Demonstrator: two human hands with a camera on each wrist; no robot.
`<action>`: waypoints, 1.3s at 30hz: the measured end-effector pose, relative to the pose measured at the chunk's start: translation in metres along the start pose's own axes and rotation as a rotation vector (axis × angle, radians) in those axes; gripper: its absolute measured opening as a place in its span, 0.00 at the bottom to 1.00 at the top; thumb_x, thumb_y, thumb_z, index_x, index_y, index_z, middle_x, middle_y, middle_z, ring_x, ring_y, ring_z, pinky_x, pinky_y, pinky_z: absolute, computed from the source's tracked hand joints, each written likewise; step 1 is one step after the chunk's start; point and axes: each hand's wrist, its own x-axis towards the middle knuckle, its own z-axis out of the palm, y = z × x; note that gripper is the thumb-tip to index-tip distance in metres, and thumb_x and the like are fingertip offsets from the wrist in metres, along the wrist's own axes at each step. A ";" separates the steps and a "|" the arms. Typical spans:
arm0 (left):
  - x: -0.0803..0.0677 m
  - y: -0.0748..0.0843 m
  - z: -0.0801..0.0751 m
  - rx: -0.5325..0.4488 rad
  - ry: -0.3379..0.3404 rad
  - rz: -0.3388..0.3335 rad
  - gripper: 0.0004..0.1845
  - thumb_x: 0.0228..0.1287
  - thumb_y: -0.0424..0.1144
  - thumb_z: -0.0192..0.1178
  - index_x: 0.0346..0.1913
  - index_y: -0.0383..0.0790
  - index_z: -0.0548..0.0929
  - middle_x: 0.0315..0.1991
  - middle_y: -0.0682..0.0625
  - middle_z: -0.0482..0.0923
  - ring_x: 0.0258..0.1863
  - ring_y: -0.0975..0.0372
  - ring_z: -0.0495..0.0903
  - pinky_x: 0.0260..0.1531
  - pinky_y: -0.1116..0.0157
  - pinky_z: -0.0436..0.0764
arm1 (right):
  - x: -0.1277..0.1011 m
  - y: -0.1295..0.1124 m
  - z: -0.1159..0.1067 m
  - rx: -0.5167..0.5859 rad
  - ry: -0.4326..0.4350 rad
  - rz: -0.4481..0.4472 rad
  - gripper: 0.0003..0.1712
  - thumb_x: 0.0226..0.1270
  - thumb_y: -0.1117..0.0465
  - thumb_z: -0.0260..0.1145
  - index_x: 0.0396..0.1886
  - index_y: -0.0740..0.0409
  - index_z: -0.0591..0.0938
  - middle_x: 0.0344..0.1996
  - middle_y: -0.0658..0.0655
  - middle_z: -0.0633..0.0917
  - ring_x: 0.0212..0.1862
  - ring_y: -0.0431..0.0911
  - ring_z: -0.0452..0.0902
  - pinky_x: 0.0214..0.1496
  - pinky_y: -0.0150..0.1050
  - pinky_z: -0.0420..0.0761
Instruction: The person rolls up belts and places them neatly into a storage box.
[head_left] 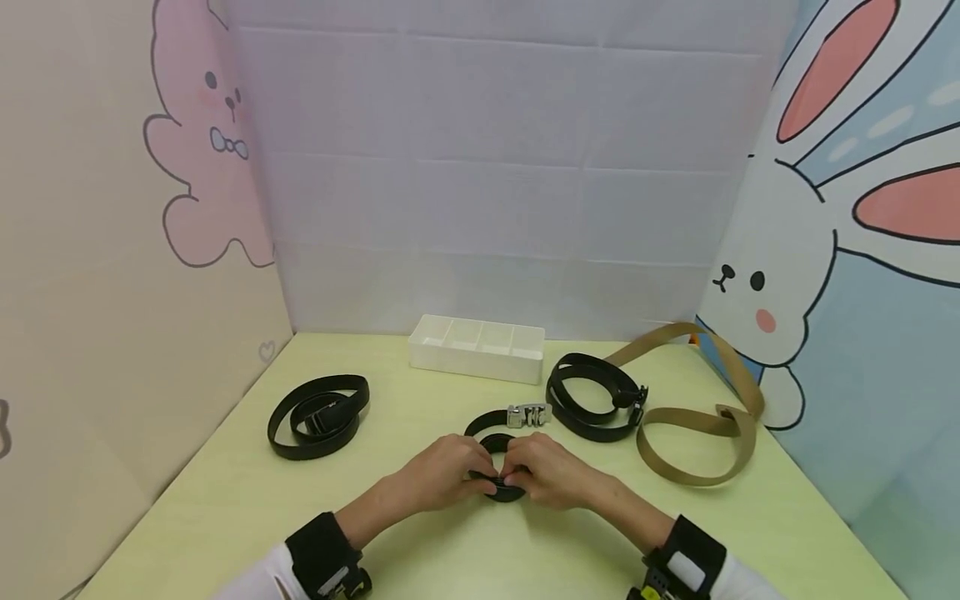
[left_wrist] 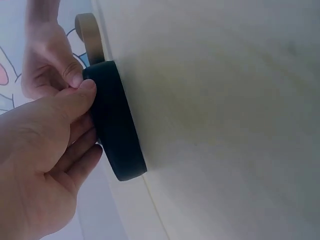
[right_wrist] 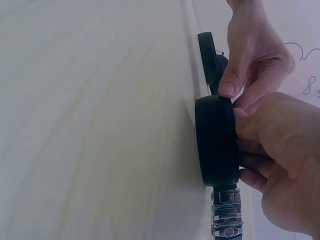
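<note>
Black webbing belt with silver metal buckle (head_left: 501, 467) | between both hands, mostly coiled | left hand (head_left: 442, 472) and right hand (head_left: 551, 471) pinch the roll | buckle end (head_left: 528, 414) beyond fingertips, unrolled | white divided box (head_left: 477, 347) farther off, unfilled

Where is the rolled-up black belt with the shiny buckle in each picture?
Head: black belt at bottom centre, between both hands.
Left wrist: a dark coil, left of centre.
Right wrist: a dark coil, right of centre.
Shared landmark: the yellow-green table it stands on.
</note>
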 end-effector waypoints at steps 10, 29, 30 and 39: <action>0.002 -0.004 0.003 -0.003 0.003 0.035 0.04 0.70 0.38 0.80 0.44 0.45 0.99 0.43 0.54 0.96 0.45 0.67 0.93 0.50 0.71 0.88 | 0.002 0.005 -0.014 0.010 -0.115 0.017 0.06 0.77 0.68 0.75 0.43 0.54 0.95 0.37 0.49 0.91 0.40 0.32 0.85 0.47 0.28 0.83; 0.003 0.000 0.000 0.041 -0.031 0.005 0.03 0.71 0.39 0.79 0.43 0.47 0.99 0.41 0.59 0.97 0.44 0.68 0.93 0.50 0.68 0.88 | 0.046 0.043 -0.014 -0.401 0.000 0.176 0.07 0.75 0.65 0.78 0.50 0.57 0.94 0.41 0.55 0.88 0.42 0.50 0.86 0.42 0.40 0.86; 0.002 0.000 0.000 0.043 -0.032 0.008 0.03 0.71 0.39 0.79 0.43 0.47 0.99 0.40 0.59 0.97 0.43 0.68 0.93 0.49 0.69 0.88 | 0.048 0.043 -0.012 -0.429 0.000 0.177 0.06 0.75 0.63 0.79 0.48 0.56 0.94 0.39 0.54 0.87 0.40 0.49 0.85 0.41 0.40 0.85; 0.001 0.013 -0.007 0.105 -0.040 -0.013 0.06 0.71 0.36 0.79 0.33 0.47 0.94 0.31 0.59 0.92 0.34 0.70 0.86 0.38 0.73 0.83 | 0.037 0.044 -0.019 -0.440 -0.055 0.267 0.12 0.76 0.64 0.77 0.29 0.53 0.88 0.30 0.51 0.84 0.30 0.45 0.80 0.35 0.39 0.81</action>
